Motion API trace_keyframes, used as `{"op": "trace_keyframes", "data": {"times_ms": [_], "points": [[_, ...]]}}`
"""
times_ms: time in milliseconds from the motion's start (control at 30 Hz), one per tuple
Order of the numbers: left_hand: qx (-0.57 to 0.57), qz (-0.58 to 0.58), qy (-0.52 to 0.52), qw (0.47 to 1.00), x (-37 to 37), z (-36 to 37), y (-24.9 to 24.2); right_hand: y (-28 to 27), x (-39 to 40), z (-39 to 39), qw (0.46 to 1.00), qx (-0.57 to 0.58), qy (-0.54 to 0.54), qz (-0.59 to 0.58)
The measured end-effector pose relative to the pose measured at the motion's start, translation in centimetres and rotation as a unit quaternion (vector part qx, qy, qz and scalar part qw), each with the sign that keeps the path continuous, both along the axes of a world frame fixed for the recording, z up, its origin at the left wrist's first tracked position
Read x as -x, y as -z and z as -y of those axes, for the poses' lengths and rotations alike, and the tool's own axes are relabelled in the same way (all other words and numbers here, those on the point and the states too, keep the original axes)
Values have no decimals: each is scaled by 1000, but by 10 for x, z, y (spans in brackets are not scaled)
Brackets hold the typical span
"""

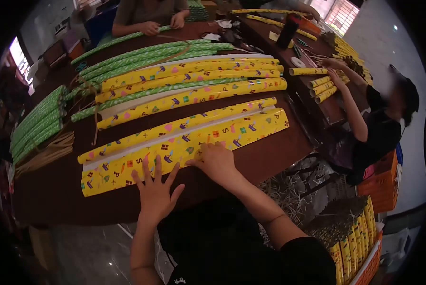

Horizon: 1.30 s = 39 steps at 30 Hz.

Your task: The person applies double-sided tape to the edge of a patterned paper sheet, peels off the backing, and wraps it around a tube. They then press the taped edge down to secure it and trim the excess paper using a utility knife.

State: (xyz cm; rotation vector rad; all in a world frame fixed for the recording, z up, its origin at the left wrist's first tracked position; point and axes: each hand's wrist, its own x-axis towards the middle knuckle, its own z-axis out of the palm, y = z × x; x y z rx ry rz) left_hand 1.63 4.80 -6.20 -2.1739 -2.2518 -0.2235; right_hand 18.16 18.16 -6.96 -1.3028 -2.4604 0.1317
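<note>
A sheet of yellow patterned wrapping paper (122, 175) lies partly unrolled in front of me, its far side still a roll (184, 127). A pale strip runs between the flat part and the roll. My left hand (156, 194) is open, fingers spread, with its fingertips on the flat paper near the front edge. Over the middle of the sheet, my right hand (215, 161) rests with its fingers curled and its thumb pointing left. Whatever may be under those curled fingers is hidden.
Yellow rolls (194, 95) and green rolls (146, 59) lie behind the sheet. Green rolls (39, 123) are stacked left beside tan strips (46, 152). One person (149, 21) works opposite; another (389, 118) handles short yellow rolls (320, 88). An orange crate (372, 259) holds yellow rolls.
</note>
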Motion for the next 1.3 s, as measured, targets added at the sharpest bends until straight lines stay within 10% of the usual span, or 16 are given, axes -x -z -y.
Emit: {"op": "trace_keyframes", "data": {"times_ms": [233, 633, 733, 900, 1300], "points": [[66, -1, 4, 998, 0, -2, -9, -4, -36, -10, 993, -88, -70, -36], [60, -21, 10, 998, 2, -2, -3, -7, -186, -86, 972, 4, 234, 10], [40, -28, 5, 999, 1, -1, 0, -30, -139, -51, 985, -18, 38, -166], [40, -28, 1, 999, 6, -1, 7, -13, -11, 39, 964, 20, -249, -89], [34, -33, 5, 999, 9, 0, 9, -17, -84, 8, 976, -29, -196, 92]]}}
